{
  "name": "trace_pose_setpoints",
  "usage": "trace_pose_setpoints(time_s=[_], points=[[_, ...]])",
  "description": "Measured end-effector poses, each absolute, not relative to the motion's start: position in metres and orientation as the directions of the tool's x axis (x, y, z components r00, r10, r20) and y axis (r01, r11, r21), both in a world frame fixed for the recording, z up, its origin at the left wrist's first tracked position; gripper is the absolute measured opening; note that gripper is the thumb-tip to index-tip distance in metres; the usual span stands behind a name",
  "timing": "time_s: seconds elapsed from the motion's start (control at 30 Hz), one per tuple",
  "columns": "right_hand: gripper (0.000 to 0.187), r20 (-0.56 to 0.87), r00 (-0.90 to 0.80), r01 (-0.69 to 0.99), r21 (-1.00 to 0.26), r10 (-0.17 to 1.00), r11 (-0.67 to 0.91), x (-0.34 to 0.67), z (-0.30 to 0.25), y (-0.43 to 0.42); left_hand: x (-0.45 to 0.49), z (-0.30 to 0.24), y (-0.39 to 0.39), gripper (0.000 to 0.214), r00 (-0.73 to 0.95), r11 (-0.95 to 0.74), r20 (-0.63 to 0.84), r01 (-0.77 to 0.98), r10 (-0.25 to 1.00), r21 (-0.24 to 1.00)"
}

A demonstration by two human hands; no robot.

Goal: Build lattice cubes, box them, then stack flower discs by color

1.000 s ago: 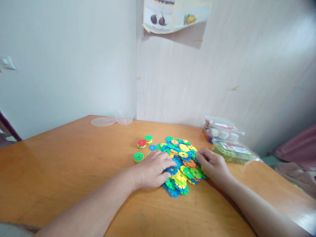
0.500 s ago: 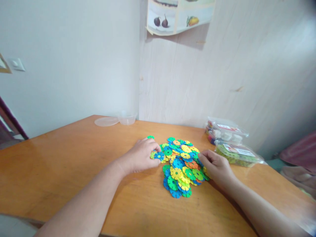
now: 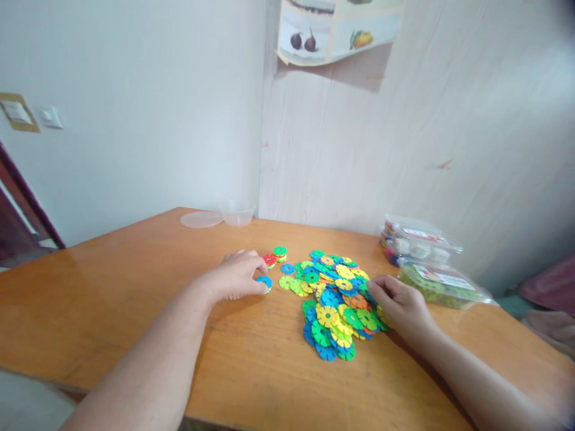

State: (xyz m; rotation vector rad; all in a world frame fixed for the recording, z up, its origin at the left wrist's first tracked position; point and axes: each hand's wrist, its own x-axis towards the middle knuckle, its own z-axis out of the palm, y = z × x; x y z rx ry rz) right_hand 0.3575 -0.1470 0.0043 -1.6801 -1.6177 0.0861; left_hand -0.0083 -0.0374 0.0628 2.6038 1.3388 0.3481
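My left hand point(image 3: 240, 276) pinches a blue notched plastic disc point(image 3: 264, 282) at its edge, low over the table; a pale rim shows just under it. Behind those fingertips are a red disc point(image 3: 269, 260) and a green disc point(image 3: 280, 251), each on top of a small stack. A spread pile of green, yellow, blue and orange flower-shaped discs point(image 3: 335, 299) lies to the right. My right hand point(image 3: 401, 304) rests at the pile's right edge with its fingers curled in; whatever they hold, if anything, is hidden.
On the wooden table point(image 3: 135, 287), a clear round lid point(image 3: 202, 219) and a clear bowl point(image 3: 238, 214) stand at the back. Clear boxes with white contents point(image 3: 420, 242) and green contents point(image 3: 444, 281) sit at the right, near the wall.
My left hand has moved left, away from the pile, with the blue disc. The red-topped stack now shows. My right hand stays by the pile; the view has shifted slightly.
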Motion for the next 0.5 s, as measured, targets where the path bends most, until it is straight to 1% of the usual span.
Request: trace_pose_setpoints(time_s=[0.07,0.17,0.23,0.33,0.4,0.5], points=[[0.036,0.458,0.186,0.813,-0.568,0.869,0.126,0.356,0.005,-0.148,-0.006,0.062,-0.035,0.035,0.549,-0.566,0.154,0.756,0.822,0.329],[0.036,0.460,0.190,0.807,-0.577,0.867,0.129,0.355,0.006,-0.148,-0.004,0.057,-0.024,0.030,0.462,-0.526,0.256,0.695,0.849,0.490],[0.035,0.462,0.197,0.805,-0.580,0.865,0.126,0.356,0.006,-0.148,-0.003,0.050,-0.014,0.032,0.337,-0.457,0.309,0.654,0.889,0.603],[0.035,0.468,0.207,0.809,-0.575,0.859,0.118,0.358,0.005,-0.147,-0.004,0.038,0.001,0.038,0.126,-0.353,0.350,0.592,0.928,0.725],[0.034,0.475,0.214,0.819,-0.564,0.854,0.108,0.360,0.005,-0.146,-0.005,0.029,0.008,0.039,0.028,-0.316,0.366,0.569,0.930,0.759],[0.031,0.485,0.214,0.825,-0.554,0.848,0.109,0.362,0.004,-0.146,-0.007,0.017,0.016,0.039,-0.033,-0.285,0.359,0.540,0.933,0.792]])
